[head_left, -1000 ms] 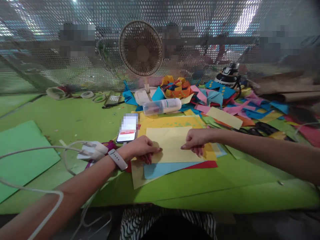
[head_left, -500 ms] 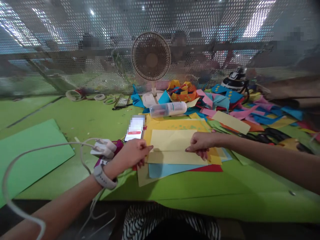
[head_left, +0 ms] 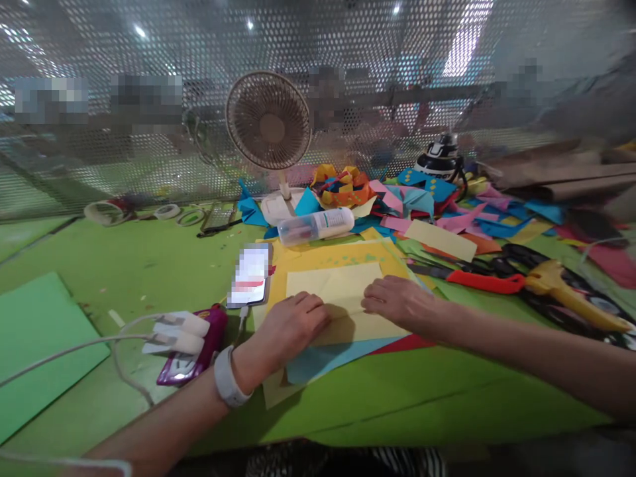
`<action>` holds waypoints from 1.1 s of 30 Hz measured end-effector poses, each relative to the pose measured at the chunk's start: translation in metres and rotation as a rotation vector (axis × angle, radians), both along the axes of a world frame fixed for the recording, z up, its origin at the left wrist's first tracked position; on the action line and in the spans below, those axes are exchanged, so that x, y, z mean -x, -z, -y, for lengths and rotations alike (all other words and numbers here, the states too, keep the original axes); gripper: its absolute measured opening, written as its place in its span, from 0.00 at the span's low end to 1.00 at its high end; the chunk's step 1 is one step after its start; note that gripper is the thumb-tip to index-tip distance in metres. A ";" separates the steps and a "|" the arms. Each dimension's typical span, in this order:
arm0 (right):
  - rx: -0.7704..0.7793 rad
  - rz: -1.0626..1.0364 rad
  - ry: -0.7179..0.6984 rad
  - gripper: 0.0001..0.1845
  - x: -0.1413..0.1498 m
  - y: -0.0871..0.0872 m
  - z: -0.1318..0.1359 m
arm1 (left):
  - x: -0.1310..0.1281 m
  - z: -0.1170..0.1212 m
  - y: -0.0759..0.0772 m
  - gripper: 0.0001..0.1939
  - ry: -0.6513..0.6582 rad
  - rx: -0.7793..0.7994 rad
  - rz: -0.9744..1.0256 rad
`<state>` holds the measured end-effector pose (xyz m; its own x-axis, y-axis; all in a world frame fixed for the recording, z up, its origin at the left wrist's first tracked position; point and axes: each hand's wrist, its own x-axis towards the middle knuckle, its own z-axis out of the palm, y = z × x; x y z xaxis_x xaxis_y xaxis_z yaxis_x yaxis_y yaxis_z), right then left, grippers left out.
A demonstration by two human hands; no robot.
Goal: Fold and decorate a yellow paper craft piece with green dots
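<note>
A pale yellow paper sheet (head_left: 334, 279) lies on a stack of coloured paper, with a faint crease across its middle. My left hand (head_left: 291, 328), a grey watch on its wrist, is palm down at the sheet's left side with fingers bent onto it. My right hand (head_left: 405, 301) curls its fingers on the sheet's right side. Both thumbs are hidden under the hands. Beneath the sheet show a yellow-orange sheet (head_left: 298, 255), a light blue sheet (head_left: 318, 366) and a corner of red paper (head_left: 403, 344).
A phone (head_left: 251, 275) and white plugs on a purple power bank (head_left: 211, 341) lie left, with cables crossing my left forearm. A clear bottle (head_left: 318, 226) and a fan (head_left: 271, 122) stand behind the stack. Right are a red-handled cutter (head_left: 487, 281), scissors (head_left: 507, 260) and paper scraps (head_left: 467, 225).
My hands have gone from index fingers pointing along the crease to palms down with fingers bent on the sheet. The left hand has moved rightward over the paper. The camera view shifts.
</note>
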<state>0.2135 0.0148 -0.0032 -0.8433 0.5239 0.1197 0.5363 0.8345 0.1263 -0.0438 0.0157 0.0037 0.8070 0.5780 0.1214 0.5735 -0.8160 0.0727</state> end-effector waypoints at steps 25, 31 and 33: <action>0.077 -0.233 0.189 0.13 0.001 0.023 -0.009 | 0.001 -0.002 0.010 0.11 -0.306 0.055 0.178; 0.138 -0.345 0.231 0.11 0.000 0.026 -0.012 | 0.000 -0.002 0.014 0.10 -0.338 -0.111 0.112; 0.153 -0.365 0.229 0.11 0.000 0.025 -0.013 | -0.002 0.003 0.017 0.10 -0.230 -0.185 0.104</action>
<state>0.2130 0.0279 -0.0285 -0.6204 0.7270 0.2942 0.6957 0.6833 -0.2214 -0.0419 0.0128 -0.0135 0.6352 0.7043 0.3169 0.7419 -0.6705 0.0031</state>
